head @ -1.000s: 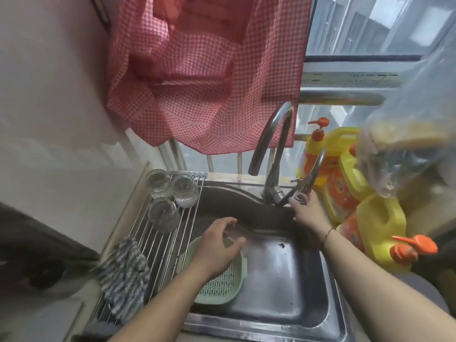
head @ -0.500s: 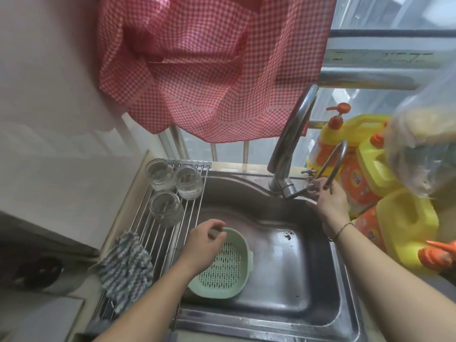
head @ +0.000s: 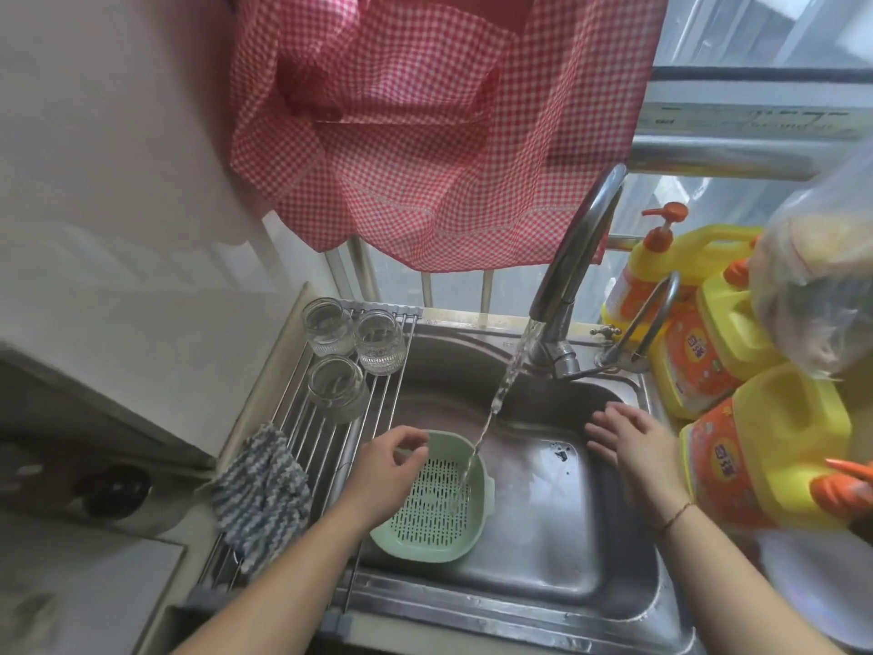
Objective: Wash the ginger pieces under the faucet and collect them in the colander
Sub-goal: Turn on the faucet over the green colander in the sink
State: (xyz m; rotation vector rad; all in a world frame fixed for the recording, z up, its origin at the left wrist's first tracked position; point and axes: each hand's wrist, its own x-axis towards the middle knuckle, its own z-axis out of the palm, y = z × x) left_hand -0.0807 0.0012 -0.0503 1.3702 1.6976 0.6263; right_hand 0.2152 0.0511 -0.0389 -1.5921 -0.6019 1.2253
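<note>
**Colander under running faucet, sink basin**

Colander [head: 441,501], pale green, perforated base, sat in near-left part of steel sink [head: 557,527]. No ginger pieces made out inside colander or anywhere in basin. Faucet [head: 574,262] arched over far edge of sink; water stream [head: 496,399] fell slantwise from spout and landed inside colander, right of centre.

Left hand [head: 387,468] over colander's far-left rim, fingers curled, thumb and fingertips around rim; gripped the edge. Right hand [head: 635,446] hovered over right side of basin, fingers straight and spread, held nothing, well apart from stream. Thin cord bracelet [head: 676,516] on right wrist.

Small dark debris [head: 562,452] on basin floor between colander and right hand.

Roll-up wire rack [head: 326,446] across left of sink: three clear glasses [head: 352,347] at far end, blue-white knitted cloth [head: 260,498] at near end. Yellow detergent jugs [head: 765,446] with orange caps crowded right of sink. Red-white checked cloth [head: 425,125] hung above, against window. Clear plastic bag [head: 817,286] at far right, contents blurred.
</note>
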